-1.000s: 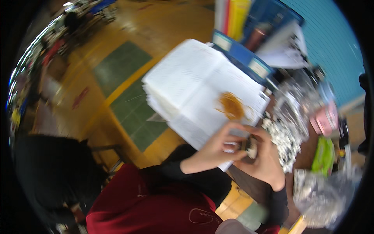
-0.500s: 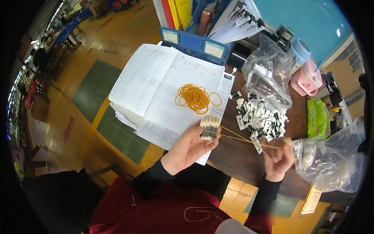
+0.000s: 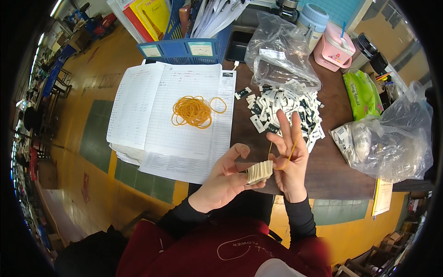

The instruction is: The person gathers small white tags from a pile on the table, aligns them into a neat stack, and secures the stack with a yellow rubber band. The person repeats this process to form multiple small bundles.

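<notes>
My left hand grips a thick stack of small cream-coloured labels between thumb and fingers, edges turned up. Close against the stack's right side is my right hand, with two fingers raised. A yellow rubber band is stretched over the fingers of that hand and runs toward the stack; its far end is hidden. Beyond the right hand lies a loose heap of black and white labels. A pile of orange-yellow rubber bands rests on the open notebook, one band lying slightly apart.
Behind the notebook stands a blue file rack with papers. A clear plastic bag lies past the labels. Farther right are a pink container, a green tissue pack and another plastic bag of wrapped items near the table's edge.
The long stretched band has shortened as my right hand came in beside the stack, two fingers now extended. The stack has tilted in my left hand. The whole view has shifted.
</notes>
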### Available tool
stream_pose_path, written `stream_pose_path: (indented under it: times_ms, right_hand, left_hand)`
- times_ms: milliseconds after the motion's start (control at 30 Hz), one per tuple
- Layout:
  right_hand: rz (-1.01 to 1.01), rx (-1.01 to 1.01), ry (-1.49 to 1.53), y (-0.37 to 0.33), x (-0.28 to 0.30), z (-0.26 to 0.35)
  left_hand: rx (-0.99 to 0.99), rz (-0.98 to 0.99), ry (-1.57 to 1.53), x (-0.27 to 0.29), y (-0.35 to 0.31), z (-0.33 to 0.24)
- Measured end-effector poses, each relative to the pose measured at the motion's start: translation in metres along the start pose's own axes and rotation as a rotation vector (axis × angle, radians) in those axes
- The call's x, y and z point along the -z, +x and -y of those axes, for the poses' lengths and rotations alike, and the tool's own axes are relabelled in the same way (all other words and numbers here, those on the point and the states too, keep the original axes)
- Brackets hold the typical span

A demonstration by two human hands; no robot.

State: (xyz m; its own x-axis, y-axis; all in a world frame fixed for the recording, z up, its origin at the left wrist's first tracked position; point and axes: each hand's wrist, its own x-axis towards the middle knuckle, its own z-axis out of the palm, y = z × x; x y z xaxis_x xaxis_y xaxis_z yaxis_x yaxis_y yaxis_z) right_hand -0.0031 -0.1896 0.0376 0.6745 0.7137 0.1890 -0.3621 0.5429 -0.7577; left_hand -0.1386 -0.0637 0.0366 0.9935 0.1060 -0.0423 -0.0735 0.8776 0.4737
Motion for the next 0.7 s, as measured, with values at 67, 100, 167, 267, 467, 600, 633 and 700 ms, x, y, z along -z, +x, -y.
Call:
stream_pose_path:
  times_ms: [67, 100, 167, 267, 467, 600, 633, 700]
  right_hand:
    - [0.11, -0.007, 0.055, 0.0, 0.005, 0.009]
    - [0.162, 0.014, 0.047, 0.0, 0.005, 0.013]
    - [0.351, -0.018, -0.092, -0.001, 0.0, 0.021]
    - [0.711, 0.017, -0.692, 0.004, -0.003, 0.051]
    - [0.891, 0.391, -1.055, -0.011, -0.024, 0.051]
    - [0.752, 0.349, -0.804, -0.03, -0.016, 0.032]
    - [0.697, 0.304, -0.737, -0.034, -0.011, 0.028]
    - [0.405, 0.303, -0.295, -0.044, -0.002, 0.02]
  left_hand:
    - [0.087, 0.071, -0.092, -0.001, 0.001, -0.003]
    - [0.121, 0.113, -0.134, -0.002, 0.001, -0.003]
    - [0.179, 0.072, 0.016, -0.006, -0.002, -0.001]
    - [0.155, 0.002, 0.338, -0.006, -0.003, 0.006]
    - [-0.214, -0.197, 0.704, -0.002, 0.013, 0.031]
    - [-0.314, -0.268, 0.431, 0.003, 0.03, 0.021]
    - [-0.298, -0.272, 0.34, 0.002, 0.03, 0.016]
    - [-0.289, -0.242, 0.154, 0.001, 0.025, 0.007]
